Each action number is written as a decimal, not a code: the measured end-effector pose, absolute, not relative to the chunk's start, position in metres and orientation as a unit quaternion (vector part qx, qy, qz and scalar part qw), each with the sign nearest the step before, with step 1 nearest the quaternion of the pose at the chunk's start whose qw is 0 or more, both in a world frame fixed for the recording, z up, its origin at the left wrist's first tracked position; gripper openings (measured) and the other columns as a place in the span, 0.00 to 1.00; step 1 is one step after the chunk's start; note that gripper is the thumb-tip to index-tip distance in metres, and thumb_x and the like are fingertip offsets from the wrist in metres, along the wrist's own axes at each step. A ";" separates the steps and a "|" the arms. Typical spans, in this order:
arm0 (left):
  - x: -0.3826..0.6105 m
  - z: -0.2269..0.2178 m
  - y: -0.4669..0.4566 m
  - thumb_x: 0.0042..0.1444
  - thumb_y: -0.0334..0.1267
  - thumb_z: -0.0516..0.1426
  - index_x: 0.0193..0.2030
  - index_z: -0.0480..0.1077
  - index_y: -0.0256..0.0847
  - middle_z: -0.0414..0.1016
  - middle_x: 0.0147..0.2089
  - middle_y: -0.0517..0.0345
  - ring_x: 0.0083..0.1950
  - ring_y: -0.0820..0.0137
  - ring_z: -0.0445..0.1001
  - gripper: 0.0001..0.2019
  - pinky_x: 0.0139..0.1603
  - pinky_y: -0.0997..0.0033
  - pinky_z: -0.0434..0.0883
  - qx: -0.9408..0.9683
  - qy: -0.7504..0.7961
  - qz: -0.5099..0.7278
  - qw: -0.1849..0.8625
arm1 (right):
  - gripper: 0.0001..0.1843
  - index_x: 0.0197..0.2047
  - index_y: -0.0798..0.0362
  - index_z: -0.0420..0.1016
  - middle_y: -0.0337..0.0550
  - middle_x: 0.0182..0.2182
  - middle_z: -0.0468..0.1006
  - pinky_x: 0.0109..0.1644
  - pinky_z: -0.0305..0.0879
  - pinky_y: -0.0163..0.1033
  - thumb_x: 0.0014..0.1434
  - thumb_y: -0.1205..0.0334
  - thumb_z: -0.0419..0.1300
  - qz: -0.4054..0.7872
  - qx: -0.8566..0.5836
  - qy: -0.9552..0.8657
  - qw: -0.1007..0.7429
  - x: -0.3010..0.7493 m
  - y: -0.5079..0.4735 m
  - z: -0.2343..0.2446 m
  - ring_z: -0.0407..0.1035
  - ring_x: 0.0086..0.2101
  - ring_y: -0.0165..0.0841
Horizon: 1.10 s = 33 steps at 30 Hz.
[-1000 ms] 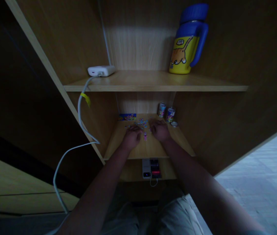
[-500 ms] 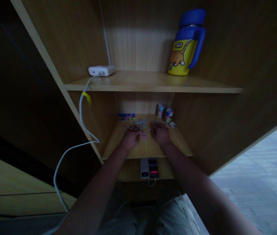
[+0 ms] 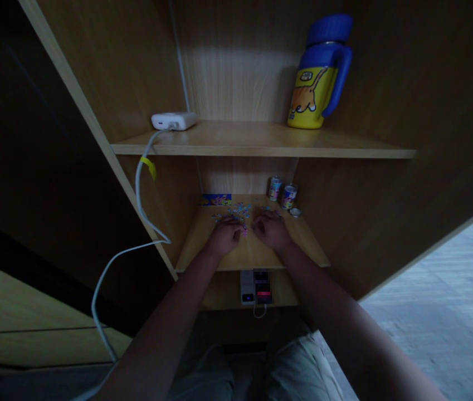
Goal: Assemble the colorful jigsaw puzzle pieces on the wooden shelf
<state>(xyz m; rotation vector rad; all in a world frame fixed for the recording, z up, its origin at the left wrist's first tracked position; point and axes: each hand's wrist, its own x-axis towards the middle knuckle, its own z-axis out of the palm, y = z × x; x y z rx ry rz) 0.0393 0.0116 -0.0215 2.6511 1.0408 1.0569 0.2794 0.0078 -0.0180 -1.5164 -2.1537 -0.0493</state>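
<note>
Over the last 0.5 s, brought the bare right hand (image 3: 270,228) slightly leftward, to just right of the frame's middle, with fingers curled. Held the bare left hand (image 3: 225,233) almost unmoved, just left of the middle, with bent fingers at or just beside the small flat pink patterned piece (image 3: 244,230). Kept the 2 hands apart, but with a narrower gap; could not tell for either whether gripping anything. Lost sight of a tiny pink bit formerly beside the right fingertips, perhaps covered, perhaps picked up: probably working both hands toward 1 spot. Just beyond, at mid-frame, left largely unchanged the loose heap of small blue, pink and white flat pieces (image 3: 240,209) on the pale wooden shelf board (image 3: 257,257). Farther back, left untouched the round silver lid (image 3: 295,213) and 2 upright printed metal cans (image 3: 289,196), right of centre, and the oblong blue picture card (image 3: 216,199), left of centre.
</note>
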 end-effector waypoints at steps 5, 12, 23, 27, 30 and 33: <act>0.040 -0.021 0.012 0.60 0.19 0.60 0.41 0.85 0.48 0.89 0.47 0.56 0.52 0.59 0.83 0.18 0.65 0.49 0.77 0.865 0.355 0.351 0.046 | 0.11 0.50 0.44 0.89 0.48 0.59 0.83 0.71 0.58 0.54 0.72 0.51 0.66 0.000 -0.523 -0.817 0.243 0.282 0.011 -0.022 0.69 0.64 0.47; 0.040 -0.020 0.012 0.61 0.20 0.59 0.41 0.85 0.48 0.88 0.47 0.57 0.52 0.58 0.83 0.18 0.65 0.50 0.76 0.866 0.356 0.348 0.046 | 0.19 0.60 0.46 0.87 0.49 0.65 0.80 0.73 0.59 0.51 0.72 0.63 0.59 0.004 -0.527 -0.801 0.284 0.286 0.009 -0.024 0.69 0.66 0.44; 0.041 -0.019 0.012 0.62 0.19 0.59 0.42 0.85 0.48 0.88 0.48 0.57 0.53 0.58 0.82 0.18 0.64 0.50 0.75 0.870 0.350 0.344 0.048 | 0.11 0.50 0.44 0.88 0.47 0.63 0.81 0.73 0.56 0.53 0.72 0.50 0.66 0.034 -0.534 -0.806 0.254 0.287 0.003 -0.022 0.69 0.65 0.47; 0.041 -0.019 0.012 0.62 0.19 0.59 0.41 0.85 0.48 0.89 0.48 0.57 0.52 0.58 0.83 0.18 0.63 0.50 0.76 0.869 0.352 0.344 0.050 | 0.12 0.52 0.44 0.87 0.48 0.63 0.81 0.74 0.54 0.54 0.72 0.50 0.66 0.022 -0.530 -0.810 0.251 0.286 0.001 -0.021 0.68 0.65 0.47; 0.042 -0.020 0.012 0.61 0.18 0.59 0.41 0.85 0.48 0.88 0.47 0.56 0.52 0.57 0.83 0.19 0.63 0.51 0.76 0.868 0.353 0.346 0.050 | 0.12 0.54 0.43 0.87 0.47 0.64 0.81 0.73 0.54 0.55 0.73 0.51 0.65 0.013 -0.515 -0.819 0.253 0.286 0.001 -0.024 0.68 0.65 0.48; 0.042 -0.020 0.012 0.61 0.18 0.59 0.41 0.85 0.47 0.88 0.46 0.56 0.53 0.57 0.83 0.19 0.63 0.51 0.76 0.867 0.356 0.346 0.050 | 0.09 0.51 0.44 0.88 0.47 0.62 0.82 0.72 0.55 0.55 0.72 0.54 0.67 0.016 -0.497 -0.825 0.269 0.287 0.004 -0.028 0.69 0.64 0.48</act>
